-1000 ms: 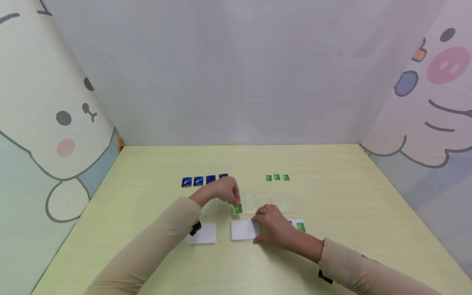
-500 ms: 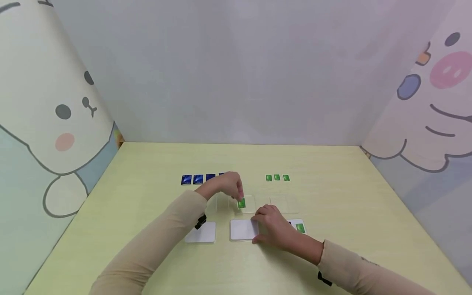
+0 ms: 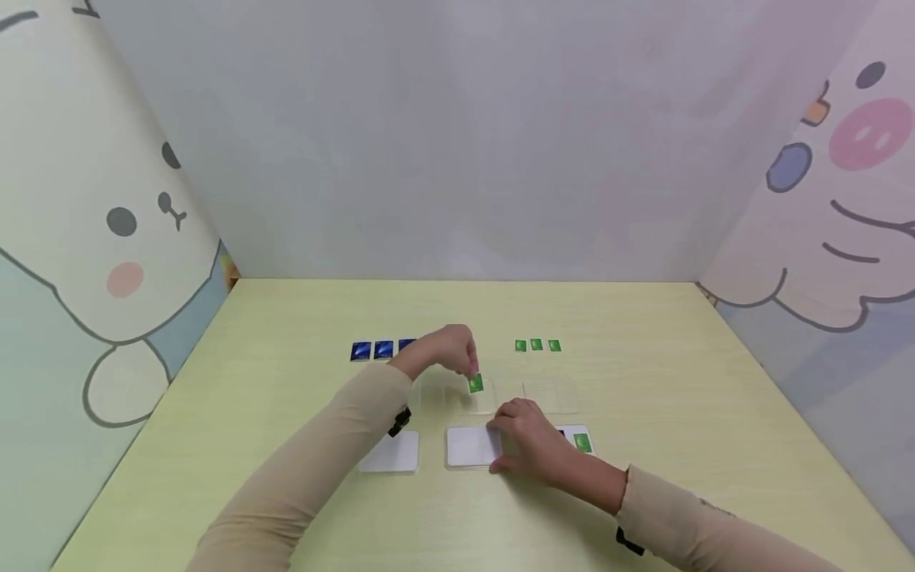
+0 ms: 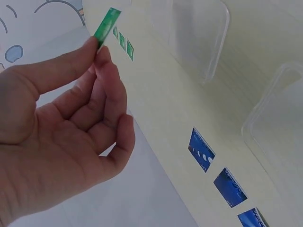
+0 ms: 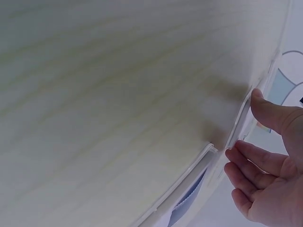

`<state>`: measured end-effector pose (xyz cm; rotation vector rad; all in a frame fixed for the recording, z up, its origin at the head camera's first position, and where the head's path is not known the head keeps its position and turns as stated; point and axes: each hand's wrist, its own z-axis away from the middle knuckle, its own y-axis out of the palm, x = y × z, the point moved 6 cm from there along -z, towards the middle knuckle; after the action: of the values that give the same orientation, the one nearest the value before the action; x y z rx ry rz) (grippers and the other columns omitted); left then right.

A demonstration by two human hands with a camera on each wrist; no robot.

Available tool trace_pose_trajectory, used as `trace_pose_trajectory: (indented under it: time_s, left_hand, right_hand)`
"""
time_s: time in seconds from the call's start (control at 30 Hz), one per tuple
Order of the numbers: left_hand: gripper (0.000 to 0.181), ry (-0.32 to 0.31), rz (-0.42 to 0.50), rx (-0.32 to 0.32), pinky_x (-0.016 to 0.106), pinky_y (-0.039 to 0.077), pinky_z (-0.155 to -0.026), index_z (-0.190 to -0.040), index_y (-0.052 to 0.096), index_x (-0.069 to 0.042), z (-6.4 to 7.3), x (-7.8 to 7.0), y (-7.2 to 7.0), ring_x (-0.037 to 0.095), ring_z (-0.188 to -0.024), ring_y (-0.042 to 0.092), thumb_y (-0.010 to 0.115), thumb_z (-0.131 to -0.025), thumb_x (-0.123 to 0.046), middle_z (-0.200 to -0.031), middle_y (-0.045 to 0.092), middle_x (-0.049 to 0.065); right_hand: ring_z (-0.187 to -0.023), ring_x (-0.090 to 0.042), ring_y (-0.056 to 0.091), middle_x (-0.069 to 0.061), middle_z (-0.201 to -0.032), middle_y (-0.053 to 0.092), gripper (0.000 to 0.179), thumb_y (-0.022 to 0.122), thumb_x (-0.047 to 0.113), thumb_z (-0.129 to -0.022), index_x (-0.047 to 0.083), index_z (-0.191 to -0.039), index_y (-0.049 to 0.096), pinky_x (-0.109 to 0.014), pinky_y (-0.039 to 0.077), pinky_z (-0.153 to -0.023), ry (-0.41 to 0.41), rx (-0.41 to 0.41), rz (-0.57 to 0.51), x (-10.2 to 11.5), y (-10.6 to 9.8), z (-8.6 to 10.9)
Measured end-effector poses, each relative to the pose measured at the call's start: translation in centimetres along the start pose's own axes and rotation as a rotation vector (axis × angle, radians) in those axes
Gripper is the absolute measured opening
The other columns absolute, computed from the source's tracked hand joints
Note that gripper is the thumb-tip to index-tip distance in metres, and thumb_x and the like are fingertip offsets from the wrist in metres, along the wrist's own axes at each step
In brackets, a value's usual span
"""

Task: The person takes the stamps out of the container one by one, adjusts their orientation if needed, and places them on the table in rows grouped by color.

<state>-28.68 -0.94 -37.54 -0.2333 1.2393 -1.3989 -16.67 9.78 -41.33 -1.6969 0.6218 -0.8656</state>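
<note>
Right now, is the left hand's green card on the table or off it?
Off it: the left hand pinches the green card by one end, and the left wrist view shows it held up above the table.

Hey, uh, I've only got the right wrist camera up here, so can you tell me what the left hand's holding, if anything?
Observer: The left hand pinches a small green card between thumb and fingertips.
Operator: Okay, and farther back, over on the right, what's lying there?
Observer: Three other green cards, in a row, seen best in the head view.
Operator: Got it. Same distance back, but on the left?
Observer: A row of blue cards; the head view shows three, and I can't tell whether the left arm hides more.
</note>
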Motion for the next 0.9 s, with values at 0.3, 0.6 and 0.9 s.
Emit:
trace_pose_trajectory:
  time_s: [0.3,0.6,0.9]
  left_hand:
    - [0.006,-0.019,0.005,-0.01,0.026,0.046,-0.07,-0.083,0.073,-0.006,-1.3,-0.8,-0.8,0.012,-0.071,0.055,0.072,-0.084,-0.012,-0.076,0.065,0.002]
    - [0.006,-0.019,-0.027,-0.02,0.026,0.045,-0.071,-0.084,0.073,-0.007,-2.8,-1.5,-1.2,0.012,-0.074,0.056,0.072,-0.085,-0.012,-0.08,0.066,0.002]
    - [0.007,0.002,-0.012,-0.037,0.024,0.042,-0.069,-0.089,0.072,-0.005,-3.5,-1.6,-1.5,0.011,-0.074,0.052,0.07,-0.086,-0.011,-0.08,0.063,0.001]
  right_hand:
    - [-0.095,-0.015,0.057,-0.002,-0.1,0.068,0.051,0.089,0.034,-0.063,0.006,-0.102,0.072,-0.04,0.047,-0.094,0.008,-0.011,-0.007,0.0,0.1,0.1]
    - [-0.095,-0.016,0.057,-0.002,-0.1,0.068,0.051,0.089,0.033,-0.063,0.006,-0.102,0.071,-0.041,0.047,-0.094,0.008,-0.011,-0.004,-0.1,0.3,0.1]
    - [-0.095,-0.016,0.057,-0.003,-0.1,0.068,0.05,0.089,0.033,-0.063,0.006,-0.102,0.071,-0.04,0.047,-0.093,-0.007,-0.022,0.0,0.0,0.2,0.1]
